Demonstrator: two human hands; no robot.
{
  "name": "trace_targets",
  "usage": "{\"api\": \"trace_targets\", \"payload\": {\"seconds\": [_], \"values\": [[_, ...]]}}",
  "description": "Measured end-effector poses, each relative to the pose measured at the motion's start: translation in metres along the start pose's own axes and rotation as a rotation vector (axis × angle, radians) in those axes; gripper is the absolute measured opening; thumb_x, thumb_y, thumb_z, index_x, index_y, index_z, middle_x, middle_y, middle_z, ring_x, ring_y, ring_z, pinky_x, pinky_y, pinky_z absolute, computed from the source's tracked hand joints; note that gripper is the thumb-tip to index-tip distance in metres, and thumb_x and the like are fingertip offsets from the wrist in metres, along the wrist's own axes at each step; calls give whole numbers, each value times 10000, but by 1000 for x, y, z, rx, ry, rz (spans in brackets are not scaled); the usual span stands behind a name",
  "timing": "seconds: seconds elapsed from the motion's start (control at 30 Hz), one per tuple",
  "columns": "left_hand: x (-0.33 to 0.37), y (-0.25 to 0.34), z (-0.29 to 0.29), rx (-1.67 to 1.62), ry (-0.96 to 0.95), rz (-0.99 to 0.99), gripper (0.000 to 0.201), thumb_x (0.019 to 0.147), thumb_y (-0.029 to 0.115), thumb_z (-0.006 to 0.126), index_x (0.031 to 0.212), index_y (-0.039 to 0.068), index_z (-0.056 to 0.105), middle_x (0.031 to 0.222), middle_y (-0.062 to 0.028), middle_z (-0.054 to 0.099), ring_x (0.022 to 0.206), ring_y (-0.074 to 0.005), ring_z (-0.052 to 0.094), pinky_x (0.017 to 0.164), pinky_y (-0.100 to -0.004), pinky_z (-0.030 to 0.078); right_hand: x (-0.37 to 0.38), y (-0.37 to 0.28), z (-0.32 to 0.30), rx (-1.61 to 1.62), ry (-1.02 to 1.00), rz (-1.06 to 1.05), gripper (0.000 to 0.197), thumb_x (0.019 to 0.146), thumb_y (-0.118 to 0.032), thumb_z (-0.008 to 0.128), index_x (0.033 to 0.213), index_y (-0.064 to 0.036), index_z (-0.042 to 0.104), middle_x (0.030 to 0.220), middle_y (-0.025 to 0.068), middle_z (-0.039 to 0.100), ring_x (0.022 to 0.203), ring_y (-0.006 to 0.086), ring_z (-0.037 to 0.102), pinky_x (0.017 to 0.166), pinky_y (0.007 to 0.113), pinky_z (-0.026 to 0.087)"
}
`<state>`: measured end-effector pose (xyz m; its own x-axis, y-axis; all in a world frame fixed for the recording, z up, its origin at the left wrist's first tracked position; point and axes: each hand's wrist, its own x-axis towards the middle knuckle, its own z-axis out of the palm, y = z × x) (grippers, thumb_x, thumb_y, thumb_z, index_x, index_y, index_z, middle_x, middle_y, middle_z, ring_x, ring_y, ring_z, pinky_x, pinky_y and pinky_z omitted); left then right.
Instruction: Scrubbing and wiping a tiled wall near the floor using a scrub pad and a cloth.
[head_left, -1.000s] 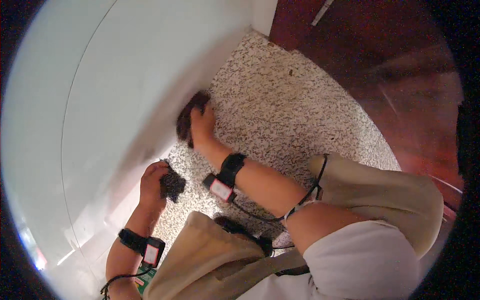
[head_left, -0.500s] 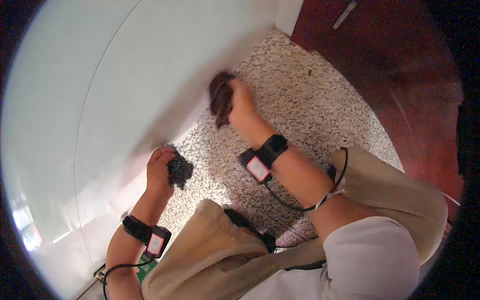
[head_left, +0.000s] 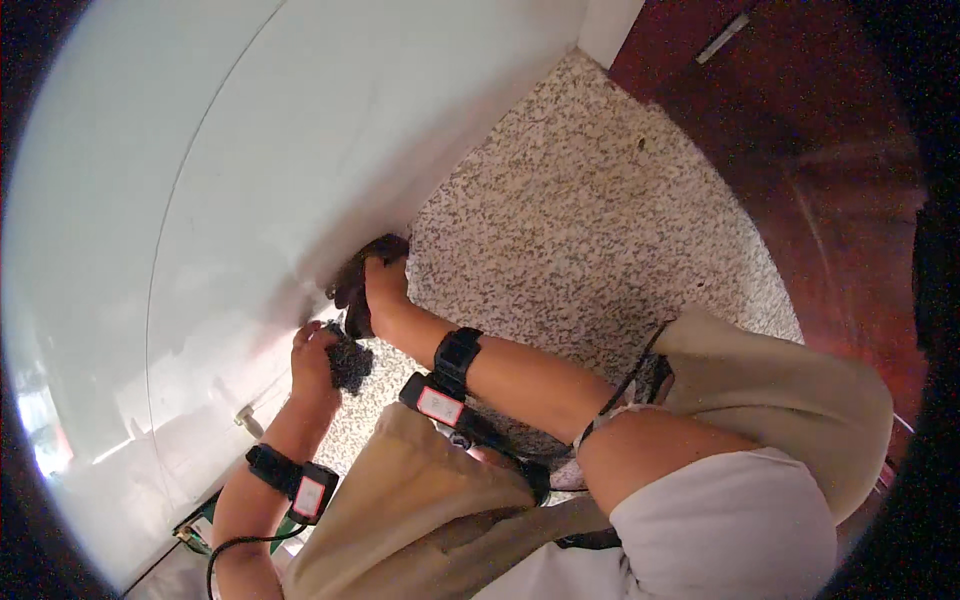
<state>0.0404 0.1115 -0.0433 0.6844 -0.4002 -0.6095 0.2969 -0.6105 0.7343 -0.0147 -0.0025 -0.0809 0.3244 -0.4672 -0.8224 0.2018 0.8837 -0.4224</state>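
My right hand [head_left: 388, 297] is closed on a dark brown cloth [head_left: 352, 282], which lies against the foot of the glossy white panel [head_left: 250, 160] just above the speckled floor. Close beside it on the left, my left hand [head_left: 313, 362] grips a dark grey, fuzzy scouring pad [head_left: 351, 365] that looks like wire wool. The pad hangs out on the right side of that hand, a short way from the panel. Some of the right hand's fingers are hidden behind the cloth.
Speckled stone floor [head_left: 560, 210] stretches ahead and to the right. A dark red wooden surface [head_left: 800, 200] with a metal handle [head_left: 722, 38] borders it at the right. My bent knees in beige trousers [head_left: 430, 480] are close below. Cabled black devices [head_left: 440, 404] are strapped to both wrists.
My right hand has moved the cloth down and to the left along the base of the panel, close to my left hand. The left hand with the pad has hardly moved.
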Motion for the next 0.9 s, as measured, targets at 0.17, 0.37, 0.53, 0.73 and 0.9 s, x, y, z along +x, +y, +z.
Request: {"api": "trace_targets", "payload": {"seconds": [0.17,0.37,0.53,0.73,0.9], "values": [[0,4,16,-190,-119,-253,121,747,119,423,686,21,461,505,-112,441,398,-236,446,370,-339,384,26,-7,-20,299,-312,55,125,816,-175,384,894,-87,428,758,94,514,613,204,535,484,353,453],[-6,30,27,-164,-168,-196,114,679,101,476,732,2,456,606,-109,484,497,-235,501,488,-358,468,-7,-93,-17,-1,-83,-790,383,727,-76,504,1057,1,325,947,123,457,840,214,481,718,311,421],[-9,21,22,-175,-78,-191,131,662,50,496,775,-7,467,604,-94,488,510,-206,507,468,-317,447,-3,-58,-19,-423,92,-1231,622,657,-45,590,1157,23,228,1104,225,361,1003,320,416,861,376,338],[-17,6,-3,-146,-87,-252,38,673,40,458,691,8,469,587,-78,481,496,-189,506,470,-309,449,-5,45,-24,-837,-335,-957,614,561,21,576,1101,7,284,1065,250,358,956,409,410,795,432,375],[-10,17,13,-168,-158,-188,154,667,45,492,812,-6,485,646,-82,509,545,-184,511,490,-297,440,1,-12,-26,-668,-198,-1128,467,563,1,553,990,-12,366,918,204,452,883,383,455,749,406,386]]}}
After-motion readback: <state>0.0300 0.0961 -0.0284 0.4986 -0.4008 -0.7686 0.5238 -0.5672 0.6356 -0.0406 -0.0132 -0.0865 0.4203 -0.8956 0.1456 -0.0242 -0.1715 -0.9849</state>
